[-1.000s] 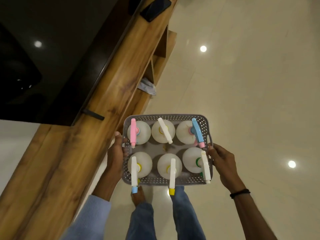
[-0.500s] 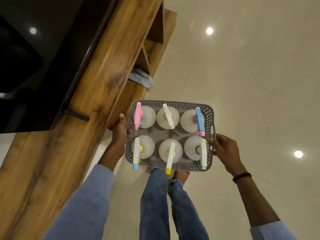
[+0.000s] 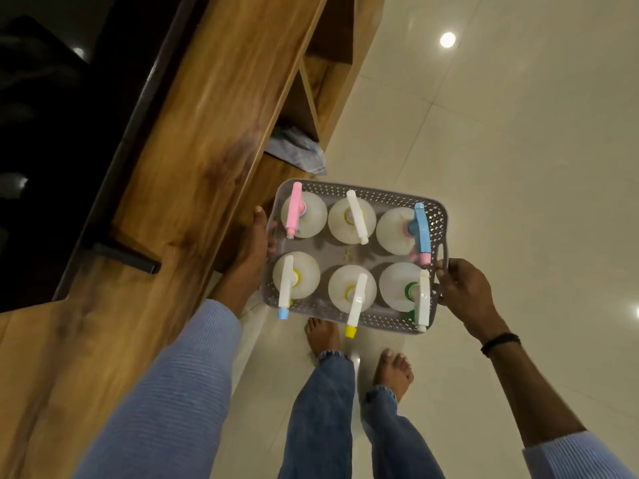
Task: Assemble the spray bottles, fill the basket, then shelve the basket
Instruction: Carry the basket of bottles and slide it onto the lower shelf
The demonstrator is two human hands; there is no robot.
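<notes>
A grey perforated basket (image 3: 380, 194) hangs in the air above the tiled floor, held level between both hands. It carries several white spray bottles (image 3: 352, 221) standing upright in two rows, their trigger heads pink, white and blue. My left hand (image 3: 254, 242) grips the basket's left handle, right beside the wooden shelf unit (image 3: 207, 140). My right hand (image 3: 461, 290) grips the right handle, fingers curled through the slot. An open shelf compartment (image 3: 297, 108) lies just beyond the basket.
A crumpled grey cloth (image 3: 299, 152) lies in the open compartment. A dark screen on a black stand (image 3: 121, 257) sits on top of the unit at left. My bare feet (image 3: 323, 335) stand on the cream tiles below the basket; open floor stretches to the right.
I have walked forward along the shelf unit with the basket, so the cloth-filled compartment is now closer. Both hands keep the same grip on the handles.
</notes>
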